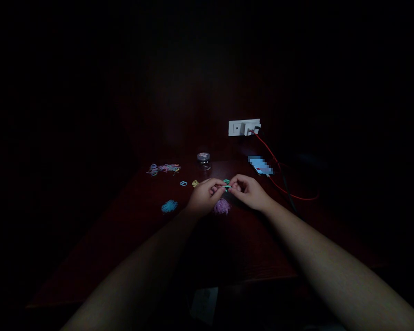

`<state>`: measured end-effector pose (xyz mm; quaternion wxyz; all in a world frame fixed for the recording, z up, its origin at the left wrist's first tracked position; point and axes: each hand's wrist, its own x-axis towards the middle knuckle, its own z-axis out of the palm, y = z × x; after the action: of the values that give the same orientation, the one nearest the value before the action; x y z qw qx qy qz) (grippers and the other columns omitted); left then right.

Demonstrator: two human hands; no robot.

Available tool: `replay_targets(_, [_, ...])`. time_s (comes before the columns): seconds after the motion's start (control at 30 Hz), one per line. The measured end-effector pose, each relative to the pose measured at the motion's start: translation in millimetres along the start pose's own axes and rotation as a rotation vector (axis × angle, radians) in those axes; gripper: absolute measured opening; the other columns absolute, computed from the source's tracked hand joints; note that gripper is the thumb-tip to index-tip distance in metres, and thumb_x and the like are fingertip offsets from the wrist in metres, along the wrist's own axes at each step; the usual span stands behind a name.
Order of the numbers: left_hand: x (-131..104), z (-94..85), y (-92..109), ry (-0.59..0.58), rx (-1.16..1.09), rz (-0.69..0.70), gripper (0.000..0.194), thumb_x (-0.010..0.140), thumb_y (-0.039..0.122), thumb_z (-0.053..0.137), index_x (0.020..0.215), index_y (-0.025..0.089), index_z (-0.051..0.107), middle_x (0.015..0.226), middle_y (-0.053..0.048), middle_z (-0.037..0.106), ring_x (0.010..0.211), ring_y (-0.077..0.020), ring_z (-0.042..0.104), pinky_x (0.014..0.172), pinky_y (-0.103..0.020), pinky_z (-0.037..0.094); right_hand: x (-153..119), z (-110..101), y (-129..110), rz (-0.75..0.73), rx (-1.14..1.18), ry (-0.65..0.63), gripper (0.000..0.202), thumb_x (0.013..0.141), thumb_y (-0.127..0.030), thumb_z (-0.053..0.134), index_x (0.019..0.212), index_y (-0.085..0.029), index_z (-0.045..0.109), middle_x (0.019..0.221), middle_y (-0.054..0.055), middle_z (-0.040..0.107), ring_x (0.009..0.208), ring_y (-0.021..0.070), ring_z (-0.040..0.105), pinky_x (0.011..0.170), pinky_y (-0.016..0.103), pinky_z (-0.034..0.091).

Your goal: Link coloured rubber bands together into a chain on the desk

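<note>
I hold one small green band [227, 186] between my two hands, above the middle of the counter [241, 257]. The fingers of my left hand [203, 197] are nearly closed, with thumb and index finger pinching the left end of it. The fingers of my right hand [250, 192] pinch the right end in the same manner, and the other fingers of both hands are curled inward. The two pairs of fingertips are close to each other, with a little of the green band seen between them.

More green bands [227, 181] are just beyond my fingertips, partly hidden. The purple pile [221, 207] lies on the near side of my hands. To the left I see the yellow bands [195, 184], then the pale blue bands [183, 183], and nearer, the blue pile [169, 206]. The mixed pile [164, 168] is at the far left, and the jar [204, 161] stands at the far middle. The phone [260, 165] lies at the far right, beside the red cable [279, 187], below the socket [236, 128].
</note>
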<state>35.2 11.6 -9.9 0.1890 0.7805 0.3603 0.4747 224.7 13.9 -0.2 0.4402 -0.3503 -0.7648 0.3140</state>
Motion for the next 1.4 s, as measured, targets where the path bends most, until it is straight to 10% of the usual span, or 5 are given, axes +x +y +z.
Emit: replay_targets(1.4, [1.2,4.4,-4.3,0.040,-0.072,-0.069,0.022,0.079,0.020,0.064,0.101,0.016,0.068,0.086,-0.005,0.070,0.076,-0.0139,0.063,0.065,-0.025,0.049,0.9,-1.0,-2.2,-0.100,-0.145,0.082,0.013,0.081,-0.027,0.060,0.084,-0.015,0.065,0.070,0.001,0.054,0.054,0.0095,0.040,0.051,0.024,0.032])
